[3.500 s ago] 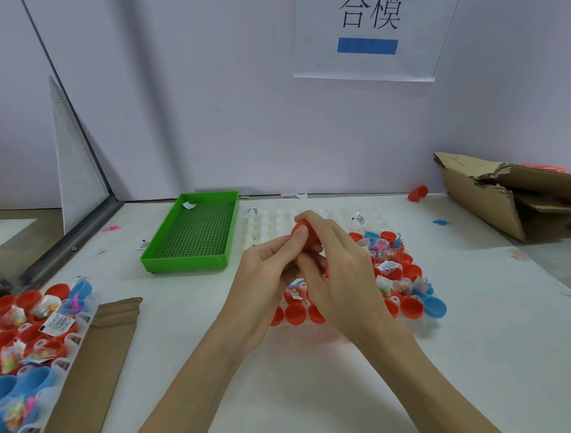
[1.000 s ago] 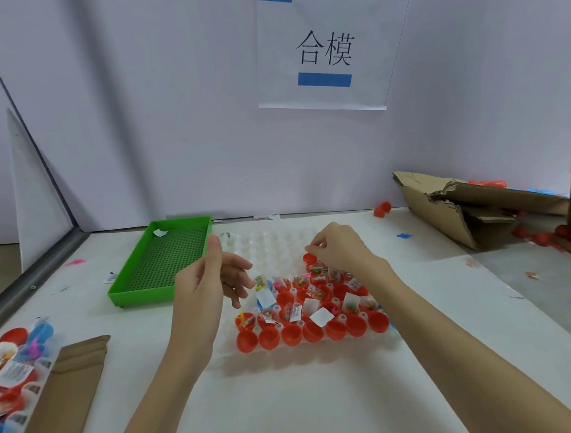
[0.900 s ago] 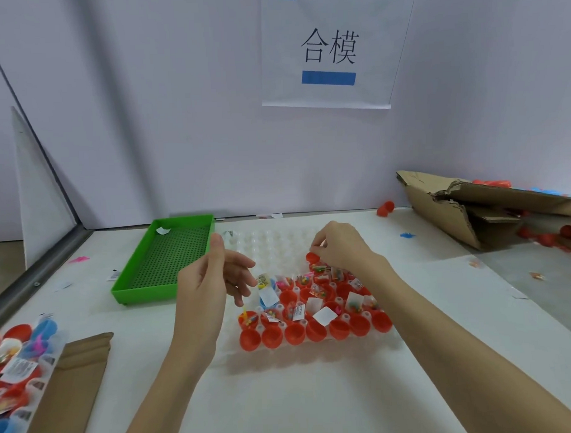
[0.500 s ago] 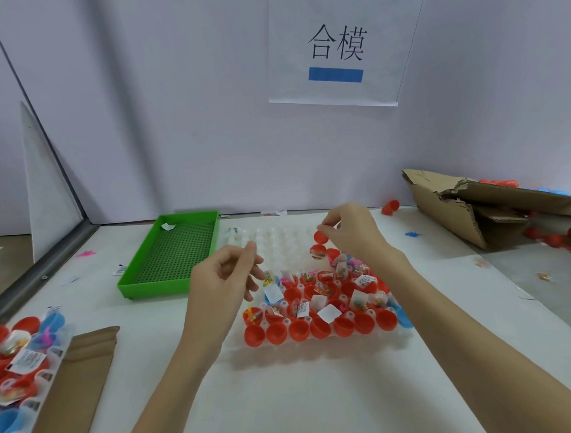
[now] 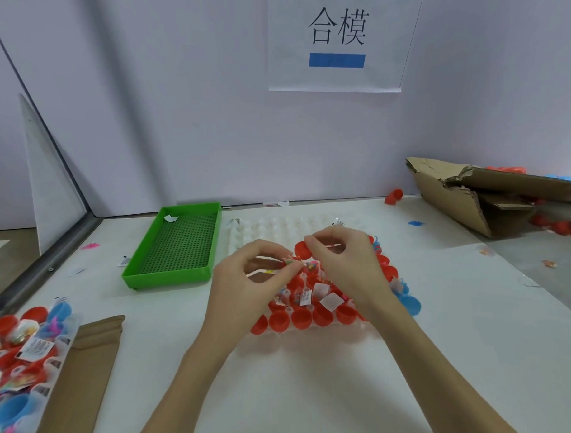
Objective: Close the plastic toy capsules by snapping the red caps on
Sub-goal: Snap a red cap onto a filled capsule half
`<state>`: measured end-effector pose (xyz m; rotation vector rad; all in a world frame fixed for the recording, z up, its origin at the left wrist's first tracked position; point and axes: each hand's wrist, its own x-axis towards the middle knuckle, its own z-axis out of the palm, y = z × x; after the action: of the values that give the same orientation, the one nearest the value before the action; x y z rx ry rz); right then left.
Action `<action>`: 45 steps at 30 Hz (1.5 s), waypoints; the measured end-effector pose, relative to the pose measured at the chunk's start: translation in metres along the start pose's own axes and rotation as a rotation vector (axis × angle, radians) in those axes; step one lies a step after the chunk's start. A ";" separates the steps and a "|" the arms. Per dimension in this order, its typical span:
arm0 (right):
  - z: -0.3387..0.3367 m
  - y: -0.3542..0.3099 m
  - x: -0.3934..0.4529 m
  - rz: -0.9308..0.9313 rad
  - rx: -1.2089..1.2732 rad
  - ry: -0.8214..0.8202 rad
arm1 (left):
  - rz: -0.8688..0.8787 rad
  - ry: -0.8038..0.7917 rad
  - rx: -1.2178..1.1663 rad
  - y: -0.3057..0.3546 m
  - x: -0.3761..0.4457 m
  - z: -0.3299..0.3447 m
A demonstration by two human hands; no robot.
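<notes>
A clear moulded tray (image 5: 265,228) lies mid-table, and its near rows hold several open red capsules (image 5: 300,318) with small toys and paper slips. Above them both hands meet. My right hand (image 5: 347,266) grips an open capsule with its red cap (image 5: 302,249) hinged up at the far side. My left hand (image 5: 247,282) pinches the small toy and paper slip (image 5: 292,263) at the capsule's mouth. The capsule's lower half is mostly hidden by fingers.
A green perforated tray (image 5: 178,246) sits to the left. A second tray of red and blue capsules (image 5: 26,348) with a cardboard piece (image 5: 85,372) lies at the near left. A torn cardboard box (image 5: 477,193) stands at the right, with loose capsules (image 5: 393,196) near it.
My right hand lifted one open capsule off the tray's far row and brought it toward me. My left hand moved right and took hold of the contents at its mouth.
</notes>
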<state>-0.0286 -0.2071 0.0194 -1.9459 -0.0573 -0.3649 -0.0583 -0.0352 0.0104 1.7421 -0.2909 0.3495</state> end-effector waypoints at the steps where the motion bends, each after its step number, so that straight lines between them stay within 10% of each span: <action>1: 0.003 -0.001 -0.002 -0.023 0.007 -0.001 | -0.007 0.015 -0.008 -0.001 0.001 -0.002; 18: 0.002 -0.017 -0.023 0.335 0.850 -0.300 | -0.106 0.129 -0.263 0.001 0.004 -0.007; 45: 0.002 -0.016 -0.020 0.342 0.905 -0.181 | 0.086 0.007 -0.047 -0.005 0.002 0.002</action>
<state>-0.0511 -0.1965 0.0275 -1.0543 -0.0025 0.0753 -0.0541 -0.0363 0.0063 1.6858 -0.3670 0.4074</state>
